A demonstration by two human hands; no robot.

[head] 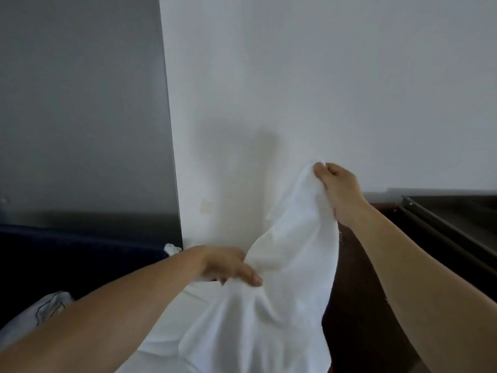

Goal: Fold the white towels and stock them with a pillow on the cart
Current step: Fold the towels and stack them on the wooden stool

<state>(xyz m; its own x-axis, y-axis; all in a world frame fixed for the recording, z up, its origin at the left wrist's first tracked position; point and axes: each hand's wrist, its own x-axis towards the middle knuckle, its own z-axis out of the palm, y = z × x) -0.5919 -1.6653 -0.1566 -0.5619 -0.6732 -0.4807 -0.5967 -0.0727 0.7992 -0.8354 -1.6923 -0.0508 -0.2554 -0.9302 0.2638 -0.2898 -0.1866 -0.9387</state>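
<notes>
Head view, nearest first: one white towel (282,286) hangs in loose, bunched folds in front of the person, its lower part lying on a white surface (161,345) at the bottom of the frame. The left hand (228,265) pinches a gather of cloth low down, thumb on top; that grip is clenched on the towel. Higher and farther off, the right hand (338,184) pinches an upper corner against the white wall (322,76), its grip also clenched on the towel.

What could go wrong, as I judge it: both holds are small pinches on limp fabric, so a sharp shake could pull a corner free and drop the towel. The left hand seems to hold mid-cloth, not an edge, which could give a crooked fold.

Counted: one towel in hand, two hands, and one pale bundle with dark trim (51,308) at the lower left, possibly a pillow, I cannot tell. A scrap of white cloth (172,249) shows beyond the left forearm. To the right stands one dark wooden piece of furniture (403,238); no cart is recognisable.
</notes>
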